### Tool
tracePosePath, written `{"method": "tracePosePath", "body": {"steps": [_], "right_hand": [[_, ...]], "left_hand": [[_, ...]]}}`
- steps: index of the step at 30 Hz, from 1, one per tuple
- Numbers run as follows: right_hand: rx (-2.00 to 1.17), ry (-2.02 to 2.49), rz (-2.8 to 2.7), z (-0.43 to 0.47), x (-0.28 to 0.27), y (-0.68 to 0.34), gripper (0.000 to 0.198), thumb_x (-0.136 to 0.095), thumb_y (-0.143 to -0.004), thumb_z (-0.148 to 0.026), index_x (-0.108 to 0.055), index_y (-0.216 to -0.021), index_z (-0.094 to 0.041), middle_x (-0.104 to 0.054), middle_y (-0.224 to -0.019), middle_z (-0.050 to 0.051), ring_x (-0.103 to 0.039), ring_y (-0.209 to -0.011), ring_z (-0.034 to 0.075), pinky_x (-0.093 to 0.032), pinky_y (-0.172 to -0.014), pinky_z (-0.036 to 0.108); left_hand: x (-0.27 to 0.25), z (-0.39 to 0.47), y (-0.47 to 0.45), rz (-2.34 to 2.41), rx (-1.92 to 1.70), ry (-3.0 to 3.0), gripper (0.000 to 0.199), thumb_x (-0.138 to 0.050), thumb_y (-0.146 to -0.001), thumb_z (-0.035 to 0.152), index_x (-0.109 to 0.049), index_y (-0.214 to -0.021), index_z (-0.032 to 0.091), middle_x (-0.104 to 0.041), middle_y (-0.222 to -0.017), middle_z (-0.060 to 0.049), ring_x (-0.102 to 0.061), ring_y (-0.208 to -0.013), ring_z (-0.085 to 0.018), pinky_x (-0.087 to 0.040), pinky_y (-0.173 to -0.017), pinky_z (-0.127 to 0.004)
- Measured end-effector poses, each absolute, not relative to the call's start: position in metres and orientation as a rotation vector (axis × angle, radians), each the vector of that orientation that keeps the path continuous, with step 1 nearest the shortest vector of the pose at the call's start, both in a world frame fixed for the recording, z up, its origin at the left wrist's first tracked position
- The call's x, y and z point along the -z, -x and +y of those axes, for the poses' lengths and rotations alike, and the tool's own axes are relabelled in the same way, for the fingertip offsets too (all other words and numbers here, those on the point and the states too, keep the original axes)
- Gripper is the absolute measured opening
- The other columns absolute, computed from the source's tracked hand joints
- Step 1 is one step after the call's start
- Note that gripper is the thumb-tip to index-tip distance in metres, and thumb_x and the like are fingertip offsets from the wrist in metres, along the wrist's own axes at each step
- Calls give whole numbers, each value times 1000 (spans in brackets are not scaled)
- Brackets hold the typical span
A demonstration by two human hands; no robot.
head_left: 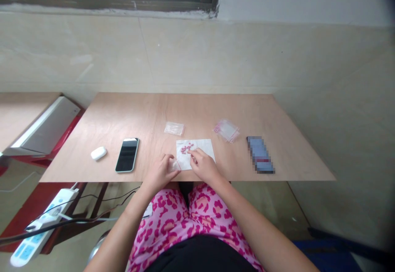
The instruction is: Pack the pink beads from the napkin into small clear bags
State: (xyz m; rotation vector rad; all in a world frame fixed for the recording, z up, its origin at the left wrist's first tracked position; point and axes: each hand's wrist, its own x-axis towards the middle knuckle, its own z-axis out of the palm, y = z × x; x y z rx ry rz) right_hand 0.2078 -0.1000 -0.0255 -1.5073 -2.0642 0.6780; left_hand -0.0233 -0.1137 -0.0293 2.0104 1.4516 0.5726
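Thumb and fingers of my left hand hold a small clear zip bag with a red line along its edge, at the left side of a white paper sheet. A cluster of small pink beads lies on the sheet; their exact kind is too small to make out. The index finger of my right hand reaches out to the lower right of these beads and touches or nearly touches them. Its other fingers are curled, and I see nothing held in it.
Behind the sheet lie a clear plastic bag and a pile of small bags with pink contents. A phone and white earbud case are left, another phone right. A power strip with cables sits below the table.
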Motion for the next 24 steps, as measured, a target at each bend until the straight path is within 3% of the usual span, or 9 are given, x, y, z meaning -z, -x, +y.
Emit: {"method": "tracePosePath", "body": {"steps": [7,12,15,24], "right_hand": [[-524,1587,-2305,-106,31,-198,49,-53,-96,-18,-55,-145,-25,-63,-121,9,-66,-94,22,-52,-79,28],[-553,1645,-2214,-102,33,-196,29,-53,-98,-20,-65,-124,-21,-64,-117,9,-66,-96,21,-51,-84,28],[-569,1715,-2145,-98,32,-194,26,-55,-98,-22,-64,-122,-19,-66,-115,9,-66,-97,21,-50,-85,28],[-587,1645,-2259,-97,33,-196,11,-61,-97,-27,-70,-100,-22,-67,-106,6,-67,-87,19,-47,-74,26]], "left_hand": [[37,-114,27,1415,-544,-2062,55,-77,-82,50,-55,-122,21,-62,-114,-11,-64,-104,-31,-51,-88,-44],[35,-113,27,1407,-546,-2054,54,-74,-84,54,-55,-122,21,-61,-114,-10,-64,-100,-29,-51,-86,-43],[31,-113,25,1418,-545,-2027,51,-72,-86,53,-54,-122,22,-61,-115,-10,-64,-103,-30,-51,-89,-44],[39,-111,24,1423,-710,-1958,51,-72,-88,41,-49,-131,26,-58,-123,-9,-60,-115,-29,-49,-99,-44]]}}
